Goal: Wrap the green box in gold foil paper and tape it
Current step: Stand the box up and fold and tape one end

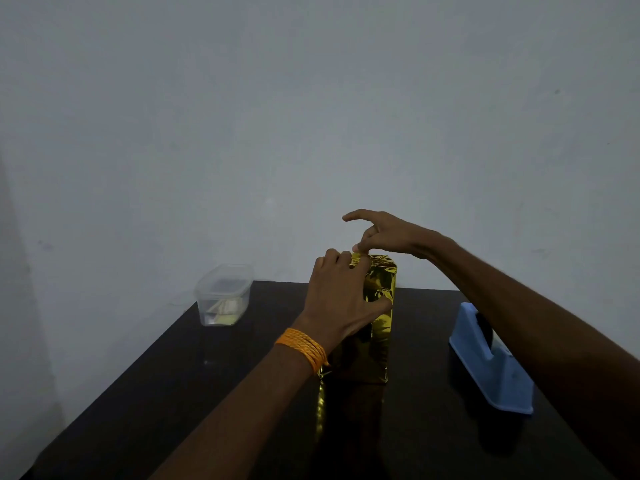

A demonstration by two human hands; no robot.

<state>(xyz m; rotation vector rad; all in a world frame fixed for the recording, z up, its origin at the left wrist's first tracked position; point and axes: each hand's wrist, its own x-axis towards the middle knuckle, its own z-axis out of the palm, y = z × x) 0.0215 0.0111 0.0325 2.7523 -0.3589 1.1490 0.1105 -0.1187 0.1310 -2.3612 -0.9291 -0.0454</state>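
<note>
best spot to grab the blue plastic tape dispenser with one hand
Probably across the narrow upright body of the blue plastic tape dispenser, coming down from above: its long flat sides stand close together, while the flared base lies wide on the dark table.

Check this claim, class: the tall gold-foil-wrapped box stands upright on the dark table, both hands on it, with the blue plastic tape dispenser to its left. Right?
No: the head view shows the blue plastic tape dispenser to the right of the tall gold-foil-wrapped box. The box does stand upright on the dark table, left hand and right hand on it.
</note>
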